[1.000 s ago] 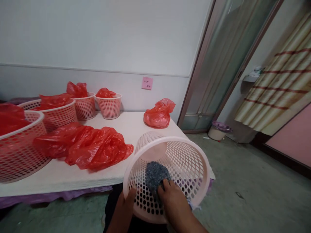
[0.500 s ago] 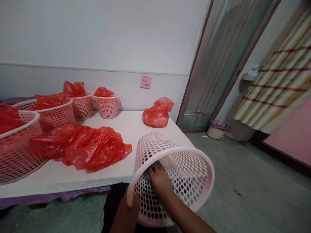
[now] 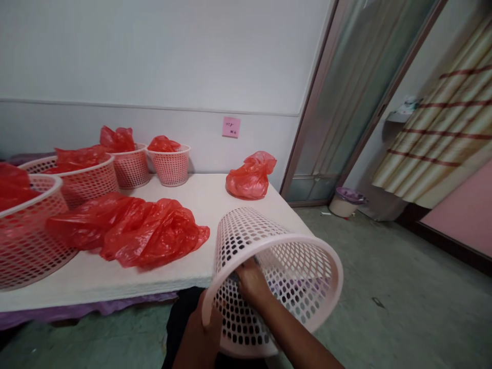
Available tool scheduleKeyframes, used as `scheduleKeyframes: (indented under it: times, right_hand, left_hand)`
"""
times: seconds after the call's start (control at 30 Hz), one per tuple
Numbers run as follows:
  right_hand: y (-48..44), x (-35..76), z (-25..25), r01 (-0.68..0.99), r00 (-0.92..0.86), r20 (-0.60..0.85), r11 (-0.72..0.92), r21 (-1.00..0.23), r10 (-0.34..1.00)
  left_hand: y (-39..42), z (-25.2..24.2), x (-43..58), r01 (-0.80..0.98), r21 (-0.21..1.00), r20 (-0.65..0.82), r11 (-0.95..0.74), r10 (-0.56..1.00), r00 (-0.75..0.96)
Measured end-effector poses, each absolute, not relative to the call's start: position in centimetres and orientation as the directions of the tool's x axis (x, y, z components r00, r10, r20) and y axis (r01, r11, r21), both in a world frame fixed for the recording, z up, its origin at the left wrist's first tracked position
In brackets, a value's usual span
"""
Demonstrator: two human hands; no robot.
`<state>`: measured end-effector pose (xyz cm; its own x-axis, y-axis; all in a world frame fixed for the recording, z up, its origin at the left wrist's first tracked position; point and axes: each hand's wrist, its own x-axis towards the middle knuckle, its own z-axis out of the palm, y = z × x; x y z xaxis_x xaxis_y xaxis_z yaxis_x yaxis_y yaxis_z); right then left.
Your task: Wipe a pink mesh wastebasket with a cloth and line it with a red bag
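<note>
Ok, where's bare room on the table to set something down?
Table between the crumpled bag, far bag and tipped basket is bare. A narrower strip runs along its front, before the crumpled bag. Crowded: the left, where the baskets bunch.

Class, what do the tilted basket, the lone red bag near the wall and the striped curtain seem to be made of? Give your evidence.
Basket: probably moulded plastic, smooth, with regular holes and a thick rounded rim.
Bag: likely thin plastic film, shiny, half see-through, crisply wrinkled.
Curtain: likely cloth, softly sheened, hanging in folds; fibre unclear.
</note>
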<state>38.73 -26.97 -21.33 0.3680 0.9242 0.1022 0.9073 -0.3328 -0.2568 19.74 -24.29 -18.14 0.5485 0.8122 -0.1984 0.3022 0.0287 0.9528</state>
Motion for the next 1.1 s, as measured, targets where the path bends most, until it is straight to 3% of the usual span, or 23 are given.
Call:
scheduleKeyframes:
  times: [0.17, 0.4, 0.5, 0.57, 0.63, 0.8, 0.9, 1.0, 1.1]
  right_hand:
    - [-29.0, 39.6, -19.6, 0.905, 0.414, 0.075, -0.4, -0.147, 0.907]
    - [-32.9, 32.4, -19.5, 0.931, 0.264, 0.049, -0.242, -0.272, 0.963]
    - [-35.0, 32.3, -19.2, 0.979, 0.18, -0.009, -0.18, -0.095, 0.984]
    - [-36.3, 33.5, -18.6, 0.975, 0.214, -0.045, -0.21, 0.071, 0.976]
    - [-37.3, 34.7, -18.2, 0.951, 0.274, 0.005, -0.271, 0.147, 0.962]
    - [-38.4, 34.0, -19.8, 0.989, 0.117, 0.219, -0.134, 0.064, 0.969]
    - [-38.0, 33.0, -21.7, 0.987, 0.092, 0.286, -0.126, 0.102, 0.954]
    - [-37.3, 33.0, -22.2, 0.972, 0.146, 0.289, -0.191, 0.134, 0.946]
    - [-36.6, 32.9, -20.6, 0.98, 0.171, 0.209, -0.189, 0.069, 0.963]
  left_hand:
    - [-23.1, -17.1, 19.7, 0.299, 0.953, -0.132, -0.056, 0.809, 0.572]
    - [-21.7, -16.2, 20.1, 0.286, 0.955, -0.103, -0.077, 0.818, 0.565]
    - [-20.7, -16.0, 20.0, 0.268, 0.957, -0.061, -0.11, 0.827, 0.558]
    - [-20.1, -15.9, 20.1, 0.258, 0.956, -0.029, -0.137, 0.834, 0.551]
    - [-19.8, -15.7, 20.3, 0.268, 0.953, -0.031, -0.14, 0.837, 0.547]
    - [-18.9, -14.9, 20.9, 0.309, 0.941, -0.058, -0.139, 0.832, 0.552]
    - [-18.2, -14.0, 20.9, 0.331, 0.931, -0.058, -0.154, 0.833, 0.55]
    - [-18.0, -12.9, 20.9, 0.339, 0.925, -0.055, -0.173, 0.82, 0.57]
    - [-19.0, -12.3, 21.1, 0.285, 0.939, -0.013, -0.192, 0.809, 0.588]
